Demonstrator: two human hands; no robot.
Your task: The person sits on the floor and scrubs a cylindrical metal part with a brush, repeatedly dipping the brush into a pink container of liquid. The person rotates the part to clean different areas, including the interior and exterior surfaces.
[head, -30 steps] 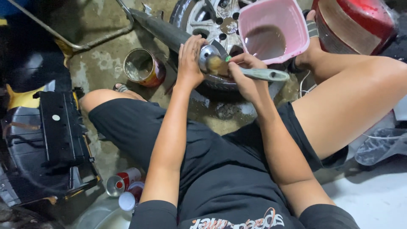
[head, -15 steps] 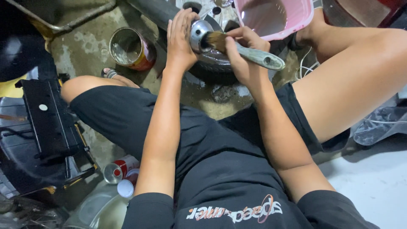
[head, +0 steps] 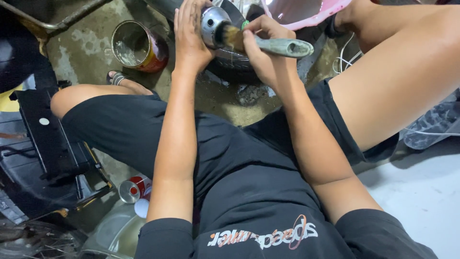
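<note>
My left hand wraps around a shiny round metal part at the top of the head view, gripping it against a dark tyre. My right hand grips a paintbrush with a grey handle; its bristles touch the metal part's right side. A pink plastic basin sits just beyond the brush, partly cut off by the top edge. I sit on the floor with both bare knees spread wide.
An open, dirty tin can stands on the stained concrete at upper left. A black plastic vehicle panel lies at left. Red spray cans rest by my left thigh. White cables lie at upper right.
The view has drifted so the hands and part sit higher in the picture. The brush stays on the metal part, its handle now more level; both hands keep their grip.
</note>
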